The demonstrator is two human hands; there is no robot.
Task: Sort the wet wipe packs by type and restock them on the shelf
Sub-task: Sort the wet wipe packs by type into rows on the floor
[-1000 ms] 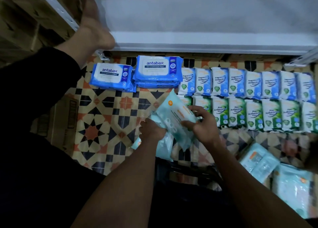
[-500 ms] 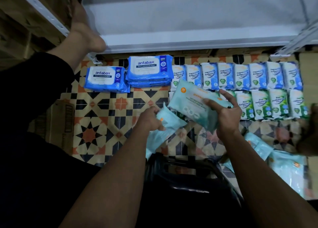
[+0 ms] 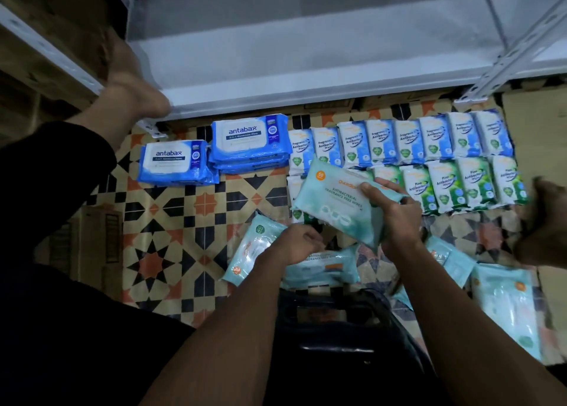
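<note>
My right hand [image 3: 395, 218] grips a pale teal fragrance-free wipes pack [image 3: 331, 203], tilted above the patterned floor. Just below it, my left hand [image 3: 294, 243] hovers with loosely curled fingers and nothing seen in them. It is over two more teal packs, one [image 3: 254, 252] to its left and one [image 3: 322, 267] beneath it. Blue antabax packs lie further back, a single one [image 3: 178, 163] and a stack [image 3: 250, 142]. A row of blue-white packs [image 3: 399, 142] and a row of green pine packs [image 3: 460, 185] stand before the white shelf [image 3: 306, 68].
More teal packs [image 3: 506, 307] lie at the lower right. A black basket [image 3: 337, 329] sits between my arms. One bare foot [image 3: 132, 83] rests by the shelf's left post, another [image 3: 543, 221] at the right edge. A cardboard box [image 3: 92, 237] lies at the left.
My left hand has let its teal pack down onto the floor. My right hand still holds its pack, now slightly lower and nearer me. The view has shifted left.
</note>
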